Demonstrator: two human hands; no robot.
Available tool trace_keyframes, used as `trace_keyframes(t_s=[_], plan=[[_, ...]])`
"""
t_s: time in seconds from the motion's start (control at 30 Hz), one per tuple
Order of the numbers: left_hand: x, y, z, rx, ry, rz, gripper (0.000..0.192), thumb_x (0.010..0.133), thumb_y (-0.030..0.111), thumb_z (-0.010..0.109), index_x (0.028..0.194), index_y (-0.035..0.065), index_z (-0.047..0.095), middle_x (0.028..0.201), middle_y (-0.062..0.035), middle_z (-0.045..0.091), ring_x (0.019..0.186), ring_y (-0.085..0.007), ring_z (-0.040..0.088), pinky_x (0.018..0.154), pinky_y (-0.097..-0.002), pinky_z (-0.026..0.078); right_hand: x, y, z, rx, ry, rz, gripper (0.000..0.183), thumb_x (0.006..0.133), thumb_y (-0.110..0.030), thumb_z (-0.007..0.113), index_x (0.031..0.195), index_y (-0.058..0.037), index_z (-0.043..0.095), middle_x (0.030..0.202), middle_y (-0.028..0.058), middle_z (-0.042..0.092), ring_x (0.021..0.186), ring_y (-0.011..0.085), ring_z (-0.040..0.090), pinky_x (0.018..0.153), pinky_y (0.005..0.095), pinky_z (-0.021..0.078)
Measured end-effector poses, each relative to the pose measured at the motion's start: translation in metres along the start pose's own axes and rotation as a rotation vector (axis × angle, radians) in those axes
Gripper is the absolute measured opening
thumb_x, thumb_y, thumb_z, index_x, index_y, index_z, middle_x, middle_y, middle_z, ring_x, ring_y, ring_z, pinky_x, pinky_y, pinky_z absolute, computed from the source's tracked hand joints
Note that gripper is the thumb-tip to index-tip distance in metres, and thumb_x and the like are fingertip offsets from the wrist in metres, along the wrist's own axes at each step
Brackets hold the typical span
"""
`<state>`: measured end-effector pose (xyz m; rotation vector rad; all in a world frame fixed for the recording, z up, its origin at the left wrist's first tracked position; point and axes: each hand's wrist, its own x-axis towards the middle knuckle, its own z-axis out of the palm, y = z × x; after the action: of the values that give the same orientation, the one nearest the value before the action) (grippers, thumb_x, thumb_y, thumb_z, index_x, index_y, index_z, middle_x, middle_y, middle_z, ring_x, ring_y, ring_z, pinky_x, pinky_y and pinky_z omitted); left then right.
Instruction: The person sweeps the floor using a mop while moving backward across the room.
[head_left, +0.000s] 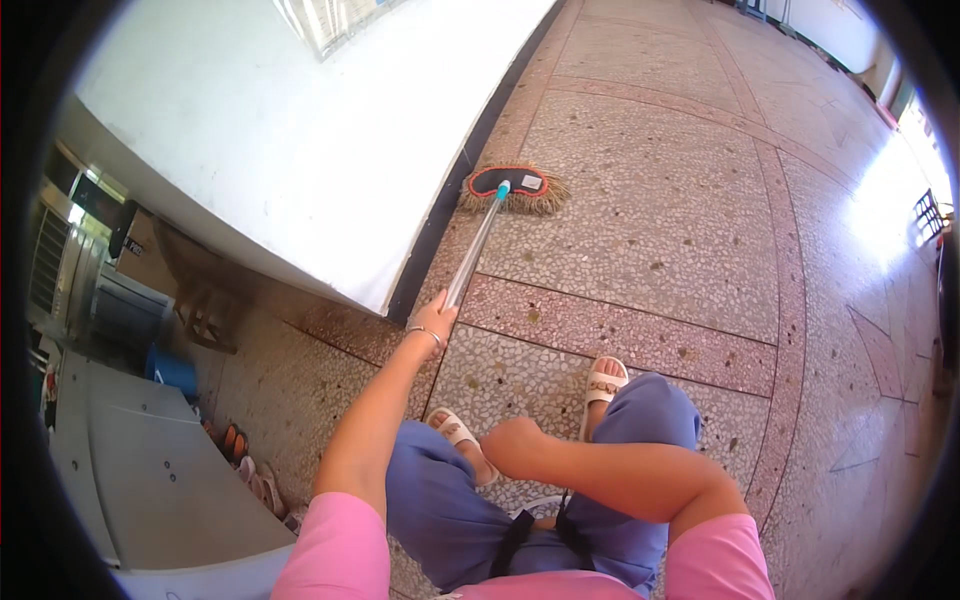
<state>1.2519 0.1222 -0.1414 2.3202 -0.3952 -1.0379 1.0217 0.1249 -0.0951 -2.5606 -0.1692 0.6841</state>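
Observation:
A dust mop (517, 184) with a tan fringe and an orange-trimmed black top rests flat on the speckled terrazzo floor (645, 225). Its fringe reaches the dark baseboard (431, 255) of a white wall (300, 150). From a teal joint, its metal handle (476, 244) slopes back towards me. My left hand (435, 322), with a bracelet at the wrist, grips this handle by the wall's corner. In front of my lap, above my sandalled feet, is my right hand (514, 446), bent inward. Its fingers are hidden from above, as is anything they might hold.
Left of me stands a grey cabinet (142, 457) with several shoes (255, 480) along its foot. Behind it are a blue bucket (172, 371), a wooden stool (202, 319) and a cardboard box (150, 247). A black crate-like object (928, 216) lies at the far right.

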Motion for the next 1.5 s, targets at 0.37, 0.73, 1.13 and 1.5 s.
trace_keyframes(t_s=[0.37, 0.73, 1.13, 1.5], plan=[[-0.121, -0.068, -0.133, 0.13, -0.25, 0.023, 0.054, 0.086, 0.012, 0.049, 0.136, 0.0177, 0.028, 0.055, 0.0025, 0.04, 0.039, -0.0046, 0.033, 0.035, -0.0209, 0.029, 0.011, 0.0, -0.017, -0.039, -0.008, 0.043, 0.017, 0.069, -0.014, 0.061, 0.084, -0.0057, 0.065, 0.086, 0.0104, 0.064, 0.08, 0.0264, 0.063, 0.061, 0.0359, 0.0499], [-0.158, -0.048, -0.186, 0.245, -0.291, -0.135, 0.052, 0.085, 0.013, 0.051, 0.134, 0.0171, 0.032, 0.057, 0.0031, 0.041, 0.041, -0.0039, 0.035, 0.035, -0.0194, 0.029, 0.031, 0.01, 0.011, -0.081, -0.154, 0.015, 0.039, 0.058, -0.019, 0.074, 0.095, -0.008, 0.066, 0.094, 0.0055, 0.064, 0.086, 0.0237, 0.063, 0.063, 0.0349, 0.0519], [-0.058, 0.056, 0.005, 0.171, -0.234, 0.199, 0.05, 0.087, 0.018, 0.048, 0.133, 0.0171, 0.032, 0.052, 0.0009, 0.04, 0.036, -0.0085, 0.037, 0.033, -0.0246, 0.03, 0.018, 0.017, -0.009, 0.008, -0.013, 0.068, 0.016, 0.069, -0.014, 0.063, 0.083, -0.0081, 0.066, 0.088, 0.0113, 0.064, 0.08, 0.0252, 0.063, 0.061, 0.0356, 0.0496], [-0.092, 0.008, -0.011, 0.432, -0.18, 0.351, 0.055, 0.081, 0.022, 0.054, 0.13, 0.0077, 0.035, 0.09, -0.0153, 0.058, 0.072, -0.0235, 0.057, 0.065, -0.0318, 0.046, 0.018, 0.061, -0.013, 0.002, 0.059, 0.196, 0.02, 0.07, -0.009, 0.06, 0.088, -0.0043, 0.066, 0.091, 0.0129, 0.064, 0.085, 0.0285, 0.062, 0.064, 0.0367, 0.0504]])
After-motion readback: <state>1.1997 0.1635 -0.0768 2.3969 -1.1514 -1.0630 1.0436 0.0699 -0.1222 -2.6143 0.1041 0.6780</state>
